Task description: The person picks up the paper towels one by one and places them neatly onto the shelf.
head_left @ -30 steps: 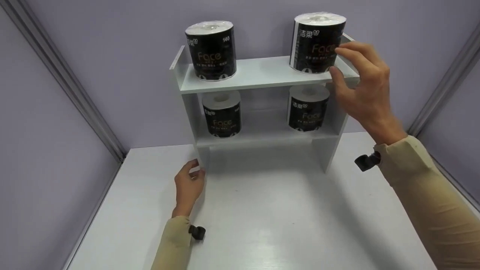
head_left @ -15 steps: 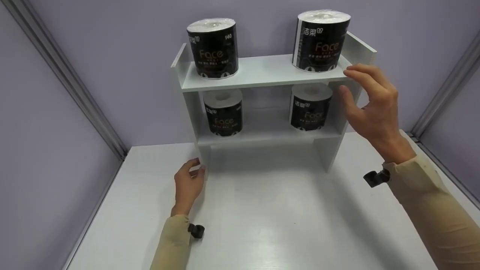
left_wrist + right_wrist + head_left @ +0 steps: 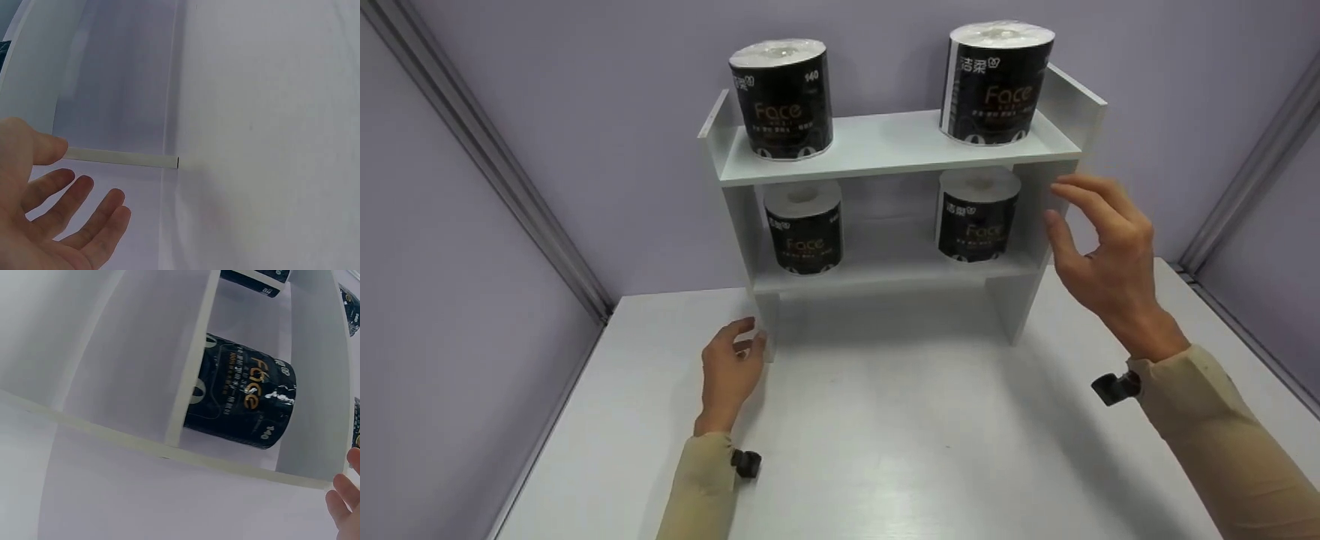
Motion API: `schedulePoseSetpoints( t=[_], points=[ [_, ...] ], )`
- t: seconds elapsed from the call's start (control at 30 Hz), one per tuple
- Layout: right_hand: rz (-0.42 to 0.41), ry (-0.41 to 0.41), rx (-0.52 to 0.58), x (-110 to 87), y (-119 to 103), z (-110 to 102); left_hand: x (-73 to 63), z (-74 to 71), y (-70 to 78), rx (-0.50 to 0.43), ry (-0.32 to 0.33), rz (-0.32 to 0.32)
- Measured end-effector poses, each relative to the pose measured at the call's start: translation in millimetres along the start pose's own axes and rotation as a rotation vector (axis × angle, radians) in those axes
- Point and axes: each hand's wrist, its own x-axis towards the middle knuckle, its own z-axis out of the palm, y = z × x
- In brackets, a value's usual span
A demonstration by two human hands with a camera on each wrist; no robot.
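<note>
In the head view, a white two-tier shelf (image 3: 885,169) holds several toilet rolls in black "Face" wrappers. Two stand on top, a left roll (image 3: 784,101) and a right roll (image 3: 997,86). Below them are a lower left roll (image 3: 808,232) and a lower right roll (image 3: 976,217). My left hand (image 3: 731,367) is beside the shelf's left leg; in the left wrist view its thumb (image 3: 50,149) lies at the panel edge (image 3: 124,158), the other fingers loosely spread. My right hand (image 3: 1110,259), thumb and fingers apart, is beside the right side panel (image 3: 1024,292) and holds nothing.
The shelf stands on a white tabletop (image 3: 877,427) near the back wall (image 3: 885,67). Grey metal corner rails (image 3: 502,165) run up at the left and right. A small black device (image 3: 1116,388) sits at each wrist.
My right hand has come off the upper right roll and moved down along the shelf's right side. The rolls stay in place; the left hand has barely moved.
</note>
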Motion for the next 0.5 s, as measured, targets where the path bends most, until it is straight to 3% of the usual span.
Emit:
schedulePoseSetpoints(
  t=[0.23,0.5],
  points=[
    [0.017,0.015,0.007,-20.9,9.0,-4.4,0.5,-5.3,-1.2,0.037,0.018,0.045],
    [0.069,0.032,0.009,-43.8,19.2,-1.4,2.5,-13.3,-4.7,0.090,0.040,0.020]
  ],
)
